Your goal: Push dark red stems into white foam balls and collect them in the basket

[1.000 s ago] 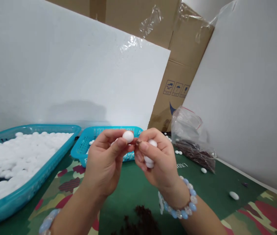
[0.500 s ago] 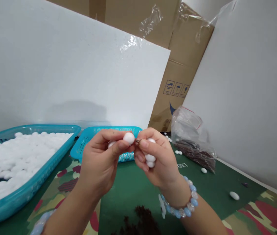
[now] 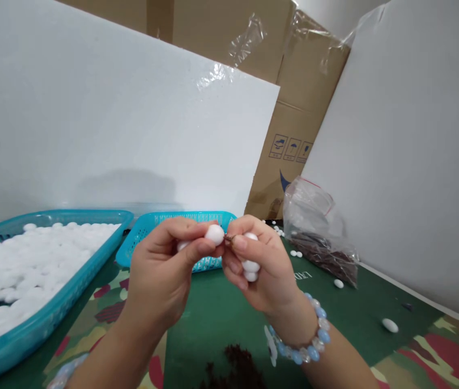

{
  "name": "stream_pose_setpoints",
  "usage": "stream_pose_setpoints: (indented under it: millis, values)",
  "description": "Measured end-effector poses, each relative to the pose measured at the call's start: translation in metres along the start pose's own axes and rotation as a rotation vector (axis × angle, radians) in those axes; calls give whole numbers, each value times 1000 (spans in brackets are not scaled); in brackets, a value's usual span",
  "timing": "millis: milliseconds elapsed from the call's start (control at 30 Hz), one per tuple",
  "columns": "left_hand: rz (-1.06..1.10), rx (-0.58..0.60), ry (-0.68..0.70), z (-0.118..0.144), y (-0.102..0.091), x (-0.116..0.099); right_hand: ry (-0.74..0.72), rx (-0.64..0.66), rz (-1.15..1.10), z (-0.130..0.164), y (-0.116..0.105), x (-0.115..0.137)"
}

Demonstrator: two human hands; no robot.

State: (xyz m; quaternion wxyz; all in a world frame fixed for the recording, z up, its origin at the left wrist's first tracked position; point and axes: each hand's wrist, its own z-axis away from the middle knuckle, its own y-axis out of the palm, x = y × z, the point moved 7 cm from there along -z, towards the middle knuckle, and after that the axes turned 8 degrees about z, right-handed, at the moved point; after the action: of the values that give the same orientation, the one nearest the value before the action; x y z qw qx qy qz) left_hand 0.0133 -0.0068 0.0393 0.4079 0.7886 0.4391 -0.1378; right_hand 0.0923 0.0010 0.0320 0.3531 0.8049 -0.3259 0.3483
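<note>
Between the thumb and fingers of my left hand (image 3: pixel 173 254) is a smooth white egg-shaped piece (image 3: pixel 214 235), and part of another white piece shows behind the thumb. My right hand (image 3: pixel 260 259) is closed around several more white pieces (image 3: pixel 251 259). Its thumb and forefinger pinch a thin brown strand (image 3: pixel 228 239) that meets the end of the left hand's white piece. Whether the strand goes into the piece I cannot make out. Both hands are raised above the green mat, fingertips nearly touching.
A blue basket (image 3: pixel 63 297) heaped with white pieces stands at left. Behind my hands is another blue basket (image 3: pixel 136 237). A clear bag of brown strands (image 3: pixel 322 243) leans at right; loose white pieces (image 3: pixel 390 325) lie nearby. Dark brown strands (image 3: pixel 237 370) lie in front.
My hands hold nearly the same position. The right thumb and forefinger have shifted slightly on the strand, and the whole view has moved a little.
</note>
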Motion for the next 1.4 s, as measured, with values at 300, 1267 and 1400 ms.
stream_pose_setpoints:
  millis: [300,1267,1400]
  values:
    - [-44,36,44,0,4,-7,-1,69,-63,2,3,2]
    - [-791,356,673,22,28,-44,39,44,-26,-1,-3,-5]
    - [-804,361,682,22,28,-43,37,6,36,0,-4,-4]
